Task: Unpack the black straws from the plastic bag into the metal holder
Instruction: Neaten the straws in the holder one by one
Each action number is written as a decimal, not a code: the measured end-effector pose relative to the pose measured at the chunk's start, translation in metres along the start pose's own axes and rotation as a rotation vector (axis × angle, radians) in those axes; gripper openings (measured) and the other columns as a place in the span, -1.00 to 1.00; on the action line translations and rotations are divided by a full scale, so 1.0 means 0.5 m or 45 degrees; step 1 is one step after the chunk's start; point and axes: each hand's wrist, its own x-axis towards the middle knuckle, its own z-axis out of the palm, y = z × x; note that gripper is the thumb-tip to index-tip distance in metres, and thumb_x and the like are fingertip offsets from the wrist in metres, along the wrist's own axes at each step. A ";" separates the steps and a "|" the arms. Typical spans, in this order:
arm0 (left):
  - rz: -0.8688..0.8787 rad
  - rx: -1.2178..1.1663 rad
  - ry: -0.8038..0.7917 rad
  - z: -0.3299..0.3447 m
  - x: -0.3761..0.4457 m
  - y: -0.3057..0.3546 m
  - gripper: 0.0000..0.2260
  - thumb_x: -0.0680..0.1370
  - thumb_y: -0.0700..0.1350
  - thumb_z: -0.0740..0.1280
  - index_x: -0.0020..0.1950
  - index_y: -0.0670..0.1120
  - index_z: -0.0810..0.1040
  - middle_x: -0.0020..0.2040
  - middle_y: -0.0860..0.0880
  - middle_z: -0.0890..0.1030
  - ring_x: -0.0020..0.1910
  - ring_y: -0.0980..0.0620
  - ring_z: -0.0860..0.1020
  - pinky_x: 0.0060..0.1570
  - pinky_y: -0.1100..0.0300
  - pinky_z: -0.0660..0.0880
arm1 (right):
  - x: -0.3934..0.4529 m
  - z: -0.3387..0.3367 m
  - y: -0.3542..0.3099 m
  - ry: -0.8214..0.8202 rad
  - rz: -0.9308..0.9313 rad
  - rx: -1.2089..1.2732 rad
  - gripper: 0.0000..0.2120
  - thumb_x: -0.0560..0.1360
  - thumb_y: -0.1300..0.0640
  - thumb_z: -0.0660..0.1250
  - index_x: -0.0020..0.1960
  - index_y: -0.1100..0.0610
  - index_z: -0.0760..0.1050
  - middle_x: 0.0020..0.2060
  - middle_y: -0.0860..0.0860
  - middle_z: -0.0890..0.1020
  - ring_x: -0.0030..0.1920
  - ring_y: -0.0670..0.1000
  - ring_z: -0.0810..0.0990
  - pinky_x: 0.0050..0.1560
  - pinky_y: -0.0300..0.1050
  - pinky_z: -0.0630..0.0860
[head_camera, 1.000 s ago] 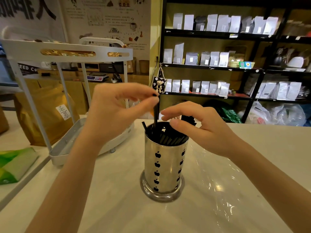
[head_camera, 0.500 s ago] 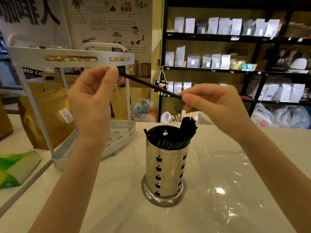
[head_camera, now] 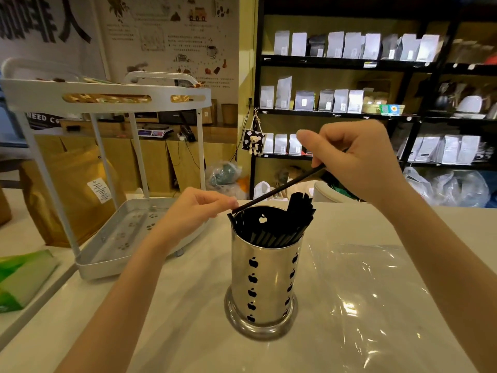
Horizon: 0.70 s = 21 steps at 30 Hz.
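Black straw [head_camera: 279, 188], one, pinched between left hand [head_camera: 199, 208] and right hand [head_camera: 360, 160], above metal holder [head_camera: 265, 281]

The metal holder [head_camera: 265, 281] stands on the table [head_camera: 188, 319], plastic bag [head_camera: 376, 292] right, rack [head_camera: 113, 238] left.

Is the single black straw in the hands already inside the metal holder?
Not yet: the straw slants above the holder's rim, both ends held.

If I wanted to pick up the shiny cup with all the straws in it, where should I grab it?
Probably wrap a hand around the middle of the metal holder from the side. Its wall is a straight, upright cylinder there, while the base flares wide and black straws stick out the top, blocking a grab from above.
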 end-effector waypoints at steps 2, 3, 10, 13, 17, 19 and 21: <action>0.048 0.021 -0.005 -0.002 -0.001 0.007 -0.79 0.37 0.04 0.33 -0.12 -0.01 0.68 -0.16 0.15 0.70 -0.09 0.28 0.59 -0.07 0.29 0.42 | 0.010 0.000 -0.009 -0.055 -0.059 -0.079 -0.60 0.52 0.12 0.29 -0.42 0.33 0.51 -0.58 0.09 0.51 -0.46 0.02 0.46 -0.43 -0.45 0.34; 0.078 0.025 -0.014 -0.004 -0.002 0.010 -0.80 0.36 0.03 0.34 -0.13 -0.01 0.68 -0.15 0.14 0.70 -0.08 0.25 0.59 -0.04 0.29 0.44 | 0.015 -0.001 -0.013 -0.054 -0.085 -0.107 -0.61 0.52 0.14 0.29 -0.42 0.34 0.51 -0.57 0.14 0.52 -0.45 0.04 0.46 -0.43 -0.45 0.34; 0.213 -0.005 -0.164 -0.002 -0.012 0.034 -0.76 0.24 0.08 0.38 -0.17 0.03 0.68 -0.10 0.19 0.68 -0.04 0.18 0.59 -0.08 0.33 0.55 | 0.034 -0.031 -0.029 0.015 -0.151 -0.168 -0.59 0.52 0.12 0.29 -0.43 0.33 0.48 -0.60 0.00 0.43 -0.53 -0.09 0.40 -0.45 -0.47 0.31; 0.179 0.037 -0.234 0.007 -0.011 0.032 -0.77 0.26 0.12 0.34 -0.19 0.08 0.68 -0.06 0.22 0.66 0.00 0.21 0.58 -0.05 0.36 0.53 | 0.036 -0.013 -0.030 -0.235 -0.133 -0.244 -0.58 0.51 0.10 0.29 -0.49 0.23 0.40 -0.63 -0.03 0.33 -0.55 -0.10 0.34 -0.47 -0.46 0.30; 0.156 0.031 -0.198 0.014 -0.011 0.030 -0.76 0.35 0.12 0.27 -0.23 0.05 0.69 -0.04 0.20 0.67 -0.02 0.29 0.56 -0.13 0.52 0.44 | 0.023 0.037 -0.029 -0.512 -0.103 -0.326 -0.57 0.52 0.01 0.25 -0.50 0.08 0.33 -0.62 -0.08 0.28 -0.59 -0.13 0.23 -0.48 -0.39 0.29; 0.155 0.039 -0.202 0.011 -0.012 0.032 -0.68 0.40 0.14 0.22 -0.17 0.00 0.69 -0.02 0.26 0.65 0.02 0.35 0.54 -0.11 0.53 0.40 | 0.012 0.058 -0.028 -0.633 -0.094 -0.352 -0.57 0.53 -0.04 0.21 -0.49 -0.01 0.28 -0.60 -0.10 0.30 -0.56 -0.12 0.29 -0.40 -0.41 0.33; 0.145 0.068 -0.220 0.004 -0.017 0.034 -0.61 0.44 0.19 0.17 -0.08 -0.01 0.68 -0.02 0.31 0.64 0.06 0.40 0.50 -0.05 0.44 0.32 | 0.001 0.073 -0.029 -0.727 -0.093 -0.352 -0.58 0.56 -0.07 0.13 -0.47 -0.04 0.31 -0.56 -0.07 0.37 -0.45 -0.03 0.43 -0.28 -0.39 0.32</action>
